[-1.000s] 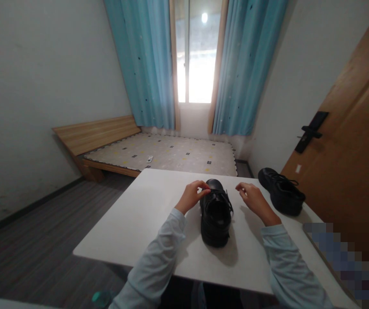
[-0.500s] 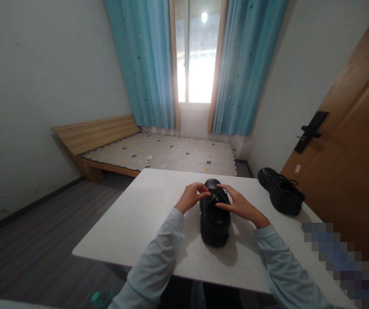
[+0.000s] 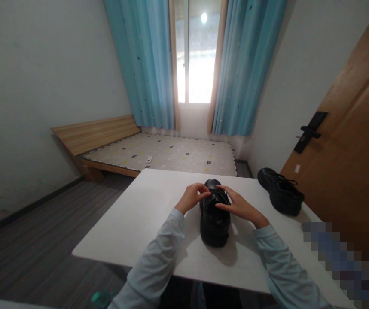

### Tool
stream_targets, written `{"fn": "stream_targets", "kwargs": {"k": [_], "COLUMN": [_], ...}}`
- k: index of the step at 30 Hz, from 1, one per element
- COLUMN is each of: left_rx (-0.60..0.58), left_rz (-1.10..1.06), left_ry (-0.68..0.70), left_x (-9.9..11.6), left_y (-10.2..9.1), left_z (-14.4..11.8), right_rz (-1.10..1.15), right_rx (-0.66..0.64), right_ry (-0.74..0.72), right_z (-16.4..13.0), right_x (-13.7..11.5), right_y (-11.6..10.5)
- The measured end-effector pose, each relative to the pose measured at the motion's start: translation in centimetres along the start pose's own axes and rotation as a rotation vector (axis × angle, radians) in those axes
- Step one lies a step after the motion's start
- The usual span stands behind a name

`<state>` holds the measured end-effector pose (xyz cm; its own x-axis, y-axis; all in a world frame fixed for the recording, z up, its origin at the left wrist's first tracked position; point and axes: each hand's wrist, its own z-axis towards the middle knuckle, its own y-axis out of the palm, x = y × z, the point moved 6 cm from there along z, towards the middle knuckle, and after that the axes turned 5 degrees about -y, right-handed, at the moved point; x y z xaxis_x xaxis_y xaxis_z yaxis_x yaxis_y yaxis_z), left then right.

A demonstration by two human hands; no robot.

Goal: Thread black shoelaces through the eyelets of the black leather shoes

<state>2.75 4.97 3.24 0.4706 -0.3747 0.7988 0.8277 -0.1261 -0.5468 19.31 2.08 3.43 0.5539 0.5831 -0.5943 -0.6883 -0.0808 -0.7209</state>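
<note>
A black lace-up shoe stands on the white table, its heel toward me and its toe toward the window. From the left, my left hand reaches to the laces, thumb and fingertips pinched together on a lace. My right hand is around the shoe's right side. Its index finger lies by the laces, and its thumb rests at the shoe's opening; the other fingers are mostly hidden. The dark laces are hard to make out against the shoe.
A second black shoe stands at the table's right edge, close to a wooden door. Beyond the table is a bed with a small white device on it. A green-capped object is low at the left.
</note>
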Motion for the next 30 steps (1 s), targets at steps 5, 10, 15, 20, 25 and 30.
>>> {"fn": "stream_targets", "kwargs": {"k": [5, 10, 15, 20, 25, 30], "left_rx": [-0.004, 0.007, 0.045, 0.046, 0.021, 0.007], "left_rz": [0.006, -0.011, -0.029, -0.088, -0.171, -0.229], "left_ry": [0.012, 0.018, 0.018, 0.002, -0.002, -0.012], "left_x": [0.1, 0.4, 0.5, 0.4, 0.4, 0.2], "left_y": [0.2, 0.3, 0.2, 0.3, 0.5, 0.7], "left_z": [-0.1, -0.2, -0.2, -0.1, -0.1, 0.1], "right_rz": [0.006, 0.009, 0.008, 0.022, 0.065, 0.165], "right_rx": [0.01, 0.014, -0.002, -0.005, -0.026, -0.075], "right_ry": [0.003, -0.005, -0.02, -0.019, -0.001, 0.031], "right_z": [0.0, 0.0, 0.1, 0.1, 0.0, -0.2], "right_x": [-0.1, 0.0, 0.1, 0.3, 0.7, 1.2], "right_y": [0.0, 0.0, 0.1, 0.2, 0.3, 0.2]}}
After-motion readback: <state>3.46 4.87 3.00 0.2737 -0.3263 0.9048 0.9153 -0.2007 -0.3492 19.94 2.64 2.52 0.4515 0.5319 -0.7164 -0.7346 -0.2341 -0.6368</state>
